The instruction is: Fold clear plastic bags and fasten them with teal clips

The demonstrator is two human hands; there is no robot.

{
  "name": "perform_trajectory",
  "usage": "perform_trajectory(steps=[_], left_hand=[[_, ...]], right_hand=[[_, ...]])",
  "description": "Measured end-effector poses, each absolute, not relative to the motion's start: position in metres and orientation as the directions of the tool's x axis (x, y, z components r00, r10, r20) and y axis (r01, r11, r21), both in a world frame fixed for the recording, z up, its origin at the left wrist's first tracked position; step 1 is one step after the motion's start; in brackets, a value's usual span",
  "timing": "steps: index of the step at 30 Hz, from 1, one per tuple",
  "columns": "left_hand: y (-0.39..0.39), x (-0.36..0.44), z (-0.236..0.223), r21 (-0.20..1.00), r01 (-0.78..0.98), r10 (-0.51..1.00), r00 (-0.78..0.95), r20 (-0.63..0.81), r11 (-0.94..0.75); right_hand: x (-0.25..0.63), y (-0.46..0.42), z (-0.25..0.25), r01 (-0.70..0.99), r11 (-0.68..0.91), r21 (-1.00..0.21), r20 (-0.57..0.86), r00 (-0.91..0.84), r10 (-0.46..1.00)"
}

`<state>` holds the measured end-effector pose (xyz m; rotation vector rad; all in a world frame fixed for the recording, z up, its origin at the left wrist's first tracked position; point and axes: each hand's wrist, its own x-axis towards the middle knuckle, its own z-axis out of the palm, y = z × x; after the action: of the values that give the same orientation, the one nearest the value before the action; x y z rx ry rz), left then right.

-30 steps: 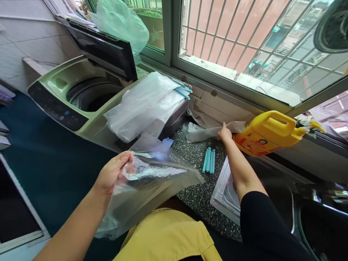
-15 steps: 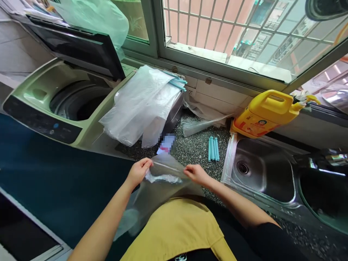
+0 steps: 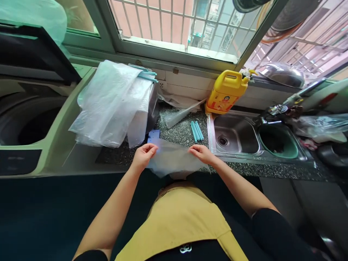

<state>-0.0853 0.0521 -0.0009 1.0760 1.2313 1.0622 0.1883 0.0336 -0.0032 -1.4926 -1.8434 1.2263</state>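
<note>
A clear plastic bag [image 3: 174,159] is stretched between my two hands over the counter's front edge. My left hand [image 3: 145,155] pinches its left side, fingers closed. My right hand [image 3: 201,153] grips the opposite side between thumb and fingers. Just beyond the left hand lies a small bluish-white packet or card [image 3: 153,135], partly covered by the bag. Several light-blue bag sealing clips [image 3: 197,131] rest on the speckled counter [image 3: 176,132] past my right hand. A pile of clear plastic bags [image 3: 108,105] sits farther left, with more blue clips [image 3: 148,74] on top.
An open top-loading washing machine [image 3: 51,145] stands at the left. At the back right, a yellow jug [image 3: 226,92] with a pump sits beside the metal sink [image 3: 236,136]. A green basin [image 3: 278,141] occupies the second bowl. Another loose plastic bag [image 3: 182,114] lies against the wall.
The bag has been raised and drawn flatter between my hands; its lower part no longer hangs down to the left over my apron. The view has turned right, showing more of the sink.
</note>
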Motion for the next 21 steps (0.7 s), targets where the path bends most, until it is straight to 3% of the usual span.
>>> perform_trajectory(steps=[7,11,15,21], left_hand=[[0.027,-0.11,0.014,0.952,-0.22,0.972,-0.045,-0.23,0.215],[0.011,-0.127,0.021,0.948,-0.252,0.962,-0.14,-0.236,0.196],[-0.007,-0.134,0.023,0.967,-0.228,0.953,-0.25,-0.172,0.115],[-0.026,-0.139,0.026,0.971,-0.221,0.931,-0.329,-0.157,0.086]], right_hand=[[0.202,-0.003,-0.012,0.511,-0.078,-0.856,-0.169,-0.135,0.976],[0.193,-0.021,-0.01,0.306,-0.122,-0.944,-0.157,-0.092,0.983],[0.176,-0.034,-0.002,0.061,-0.095,-0.994,-0.091,0.066,0.994],[0.157,-0.041,0.01,0.029,-0.1,-0.995,-0.089,0.258,0.962]])
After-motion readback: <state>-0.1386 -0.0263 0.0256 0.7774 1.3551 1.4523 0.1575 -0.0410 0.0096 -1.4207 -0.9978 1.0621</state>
